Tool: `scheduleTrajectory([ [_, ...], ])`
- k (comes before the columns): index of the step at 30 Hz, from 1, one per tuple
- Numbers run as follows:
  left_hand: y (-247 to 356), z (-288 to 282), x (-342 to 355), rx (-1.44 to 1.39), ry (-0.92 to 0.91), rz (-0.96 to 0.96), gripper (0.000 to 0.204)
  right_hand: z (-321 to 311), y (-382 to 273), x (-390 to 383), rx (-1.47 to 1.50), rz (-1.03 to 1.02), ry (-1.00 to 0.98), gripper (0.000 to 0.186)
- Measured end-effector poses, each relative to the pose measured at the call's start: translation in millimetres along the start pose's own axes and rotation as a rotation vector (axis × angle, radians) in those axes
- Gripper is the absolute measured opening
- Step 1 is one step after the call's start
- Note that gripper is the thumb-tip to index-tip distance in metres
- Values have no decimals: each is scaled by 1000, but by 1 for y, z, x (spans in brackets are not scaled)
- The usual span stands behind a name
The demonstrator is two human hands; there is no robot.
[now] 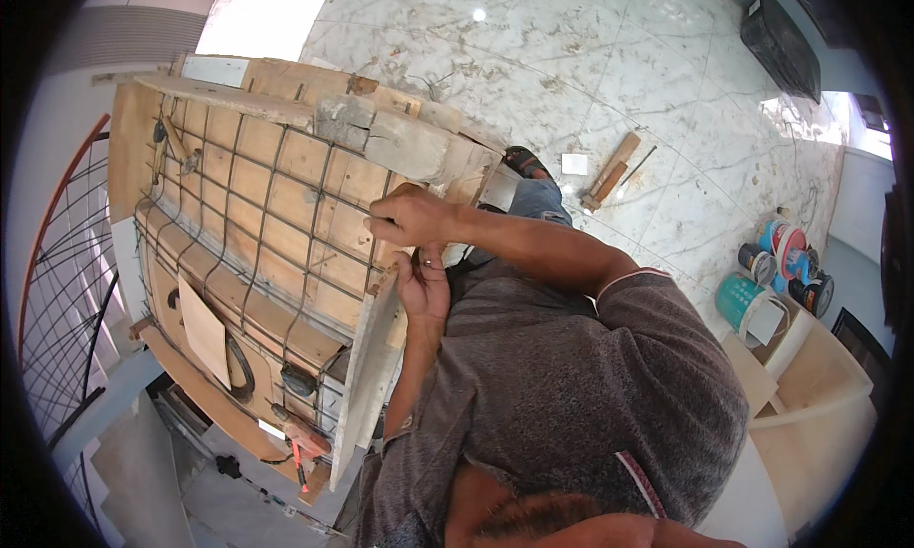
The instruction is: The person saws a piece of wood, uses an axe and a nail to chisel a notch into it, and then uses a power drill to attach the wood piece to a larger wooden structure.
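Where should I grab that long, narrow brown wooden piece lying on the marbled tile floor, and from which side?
Take the long, narrow brown wooden piece around its far half, probably pinching across its width from above, with the hand coming in from the left. It lies lengthwise on the floor, and a thin dark metal rod lies close along its right side.

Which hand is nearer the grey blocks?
The right hand, just below the grey blocks in this view; the left hand is lower, farther from them.

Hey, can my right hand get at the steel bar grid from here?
Probably yes: the right hand is at the edge of the steel bar grid, and nothing visible blocks it.
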State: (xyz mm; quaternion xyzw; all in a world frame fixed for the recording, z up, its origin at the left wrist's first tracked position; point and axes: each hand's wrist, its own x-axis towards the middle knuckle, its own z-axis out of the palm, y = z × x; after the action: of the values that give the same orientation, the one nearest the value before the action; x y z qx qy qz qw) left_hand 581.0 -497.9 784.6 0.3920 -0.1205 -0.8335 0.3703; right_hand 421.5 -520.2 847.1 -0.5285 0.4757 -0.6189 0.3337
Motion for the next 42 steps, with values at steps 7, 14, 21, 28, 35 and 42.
scheduleTrajectory([
  [7, 7, 22, -11, 3, -58, -38, 35, 5, -39, 9, 106, -113, -151, 24],
  [14, 1, 10, -6, -123, 15, -33, 34, 6, -20, 10, 54, 57, -189, 26],
  [21, -7, -9, 2, -264, -102, 9, 34, -3, -4, 7, -37, 108, -144, 27],
  [28, -7, -4, 8, -386, 58, -134, 53, 3, 35, 0, -198, -73, -29, 32],
  [35, -11, -19, 8, -342, -107, -129, 58, -7, 10, -20, -305, -107, -24, 31],
  [42, -9, 3, 8, -309, -118, -134, 47, -46, 0, -76, -238, 682, 83, 22],
])
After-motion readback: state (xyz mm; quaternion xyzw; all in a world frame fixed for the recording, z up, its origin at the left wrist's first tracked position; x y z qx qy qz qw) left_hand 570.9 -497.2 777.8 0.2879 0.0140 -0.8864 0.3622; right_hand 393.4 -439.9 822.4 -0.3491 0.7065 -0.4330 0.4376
